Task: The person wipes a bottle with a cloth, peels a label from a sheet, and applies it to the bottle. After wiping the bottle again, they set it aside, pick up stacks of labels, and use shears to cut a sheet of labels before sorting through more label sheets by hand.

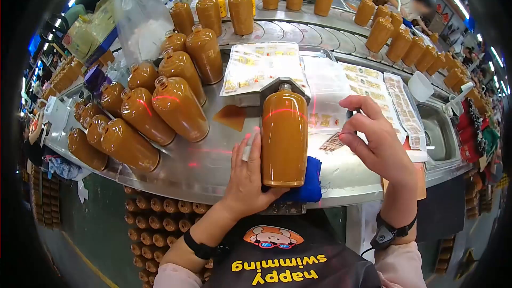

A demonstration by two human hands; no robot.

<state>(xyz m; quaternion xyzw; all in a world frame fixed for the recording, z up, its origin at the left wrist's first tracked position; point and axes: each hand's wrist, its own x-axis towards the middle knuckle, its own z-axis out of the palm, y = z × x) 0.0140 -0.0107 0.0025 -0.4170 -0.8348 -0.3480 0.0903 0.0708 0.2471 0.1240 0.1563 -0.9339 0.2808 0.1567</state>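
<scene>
**Left hand (245, 181) on the bottle (285, 141), label (332, 143) at the tips of the right hand (378, 146)**

The brown bottle is at the middle of the table (346, 178), its neck at the far end by a dark holder (269, 89) and its base toward the person. It lies just right of the left hand. There the fingers run nearly straight along the bottle's left side, pointing away, while the thumb passes across its near end at the base. They are extended rather than wrapped round it; how firmly they press, I cannot tell. A white wrap (247, 153) covers part of one finger.

The right hand is on the right of the bottle, with a gap between the two. Its fingers are bent, the index and thumb apart at their tips. The small printed label is just left of the thumb tip, between that hand and the bottle; whether the fingers pinch it, I cannot tell.

A blue cloth (313, 178) shows at the bottle's near right side, partly hidden by it. A red line of light crosses the bottle's far part. Label sheets (266, 66) lie beyond the holder and to its right. More bottles (181, 109) crowd the left of the table, and others stand along the far conveyor (314, 37). At the right is a sink (438, 128), with a white tub (420, 86) near its far left corner.
</scene>
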